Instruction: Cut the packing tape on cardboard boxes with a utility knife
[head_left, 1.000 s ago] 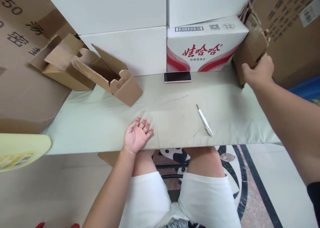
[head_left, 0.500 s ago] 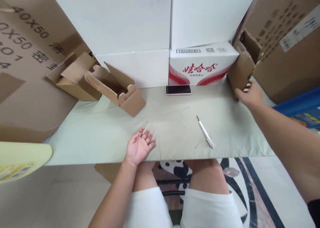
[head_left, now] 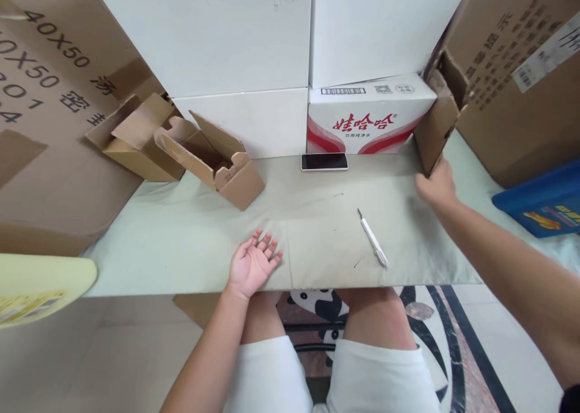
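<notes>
Right hand [head_left: 435, 185] out at the desk's [head_left: 181, 238] far right corner, fingers loosely curled, touching the bottom of a torn cardboard box [head_left: 441, 114], contents unseen. Left hand [head_left: 252, 265] palm-up, spread, at the near edge. Open box [head_left: 216, 159] far left, seemingly empty.

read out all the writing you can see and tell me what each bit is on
"40X50": big brown carton at left; the Chinese characters and partial digits below are cut off.
"娃哈哈": red brand on the white case; the small line beneath, barcode and QR code are too small.
Faint pencil marks on the white box, unreadable.
Print on the right carton: blurred.
</notes>
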`<state>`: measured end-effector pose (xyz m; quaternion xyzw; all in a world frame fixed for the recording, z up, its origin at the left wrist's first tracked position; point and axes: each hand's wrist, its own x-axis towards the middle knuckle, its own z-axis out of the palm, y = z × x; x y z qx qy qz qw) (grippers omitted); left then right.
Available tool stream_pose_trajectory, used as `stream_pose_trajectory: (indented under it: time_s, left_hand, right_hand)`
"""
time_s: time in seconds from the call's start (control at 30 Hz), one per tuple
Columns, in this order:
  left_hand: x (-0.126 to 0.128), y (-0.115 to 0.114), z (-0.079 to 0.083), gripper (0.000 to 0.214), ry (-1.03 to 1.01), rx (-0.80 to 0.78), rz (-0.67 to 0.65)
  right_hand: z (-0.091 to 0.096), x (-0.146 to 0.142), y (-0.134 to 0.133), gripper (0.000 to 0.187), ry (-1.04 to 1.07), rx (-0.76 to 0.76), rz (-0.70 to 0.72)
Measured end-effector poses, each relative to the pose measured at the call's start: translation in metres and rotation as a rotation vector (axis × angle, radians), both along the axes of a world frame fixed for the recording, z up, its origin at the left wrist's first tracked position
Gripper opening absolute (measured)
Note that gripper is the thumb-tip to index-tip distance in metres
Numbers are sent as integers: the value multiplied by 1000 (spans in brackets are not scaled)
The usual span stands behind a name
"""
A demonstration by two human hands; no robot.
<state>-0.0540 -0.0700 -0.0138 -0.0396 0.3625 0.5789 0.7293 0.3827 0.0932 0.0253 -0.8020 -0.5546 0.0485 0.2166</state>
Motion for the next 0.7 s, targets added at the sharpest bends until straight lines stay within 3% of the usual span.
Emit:
stream_pose_trajectory:
  time_s: [0.1, 0.2, 0.33, 0.43, 0.5, 0.7]
  left_hand:
    - [-1, 0, -1, 26, -2, -3, -10]
    - [-1, 0, -1, 24, 5, 3, -17]
    - [0, 0, -1, 23, 20, 8, -11]
    - [2, -1, -1, 23, 13, 10, -2]
    - [3, -1, 0, 21, 2, 15, 5]
    - [10, -3, -4, 20, -50, 6, -2]
  right_hand:
    - [-13, -35, -39, 75, -7, -5, 102]
    - [-19, -86, -70, 65, -18, 7, 385]
    - [-23, -168, -84, 55, -29, 39, 686]
    - [-31, -216, -89, 57, -55, -43, 689]
    - [-40, -232, -97, 58, -94, -126, 706]
    - [-54, -235, -117, 55, -180, -150, 712]
